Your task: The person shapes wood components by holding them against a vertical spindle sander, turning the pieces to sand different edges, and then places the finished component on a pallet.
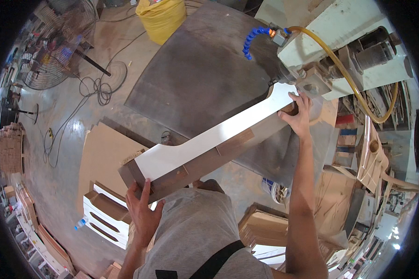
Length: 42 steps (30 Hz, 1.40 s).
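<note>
I'd take that stiff, slick-looking white board (205, 133) by its brown jig (177, 177)'s ends, where left hand (145, 213) and right hand (302, 116) grip it across the bench (195, 69)'s near edge.

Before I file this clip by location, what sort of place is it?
Probably a woodworking shop: a white-faced board held at a dark machine table, a blue jointed hose, and stacked brown panels.

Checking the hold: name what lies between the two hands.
Head view: a long white panel and the brown board alongside stretch between the left hand and the right hand.
</note>
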Each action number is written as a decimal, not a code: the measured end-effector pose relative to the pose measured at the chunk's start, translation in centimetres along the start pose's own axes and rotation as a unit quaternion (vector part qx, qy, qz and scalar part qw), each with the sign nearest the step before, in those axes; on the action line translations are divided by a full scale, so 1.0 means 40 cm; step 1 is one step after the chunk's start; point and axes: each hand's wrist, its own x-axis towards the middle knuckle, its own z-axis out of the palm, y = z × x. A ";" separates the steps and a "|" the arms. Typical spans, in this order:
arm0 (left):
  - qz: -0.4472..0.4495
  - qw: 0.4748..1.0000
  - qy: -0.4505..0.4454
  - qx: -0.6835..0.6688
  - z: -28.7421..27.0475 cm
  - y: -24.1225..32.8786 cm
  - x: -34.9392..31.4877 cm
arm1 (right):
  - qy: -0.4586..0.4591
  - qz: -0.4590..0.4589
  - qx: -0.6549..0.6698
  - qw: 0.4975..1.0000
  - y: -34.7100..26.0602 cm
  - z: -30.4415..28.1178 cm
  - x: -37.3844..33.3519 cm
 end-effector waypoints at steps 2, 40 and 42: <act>0.002 1.000 -0.005 0.002 0.001 0.003 -0.007 | 0.014 -0.016 0.003 1.000 0.005 0.006 0.008; -0.015 0.992 -0.126 0.005 -0.032 0.088 -0.027 | -0.182 0.208 0.219 0.936 0.054 -0.026 0.080; -0.025 0.992 -0.121 -0.011 -0.027 0.093 -0.025 | -0.172 0.194 0.254 0.932 0.055 -0.020 0.086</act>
